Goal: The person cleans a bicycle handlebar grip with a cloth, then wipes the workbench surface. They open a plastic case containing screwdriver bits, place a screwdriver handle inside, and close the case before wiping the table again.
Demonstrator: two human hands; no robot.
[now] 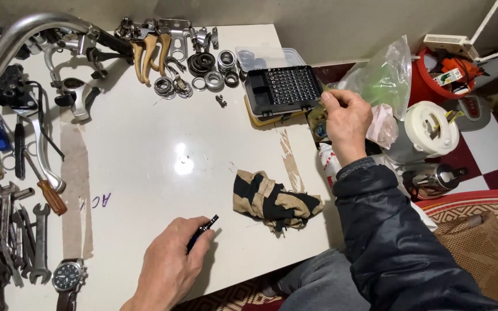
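- Low in the frame's centre, the left hand (pixel 168 268) grips a dark screwdriver handle (pixel 202 232) on the white table (pixel 145 150).
- Upper right, the right hand (pixel 346 118) pinches a clear plastic bag (pixel 383 75) beside the black bit case (pixel 283 89).

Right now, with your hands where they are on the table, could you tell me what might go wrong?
1. The bit case sits open right under the right hand; a knock from it might scatter the small bits.
2. The left hand holds the screwdriver handle loosely near the table's front edge, so it could roll off.
3. The wristwatch lies beside the wrenches and might get scratched.
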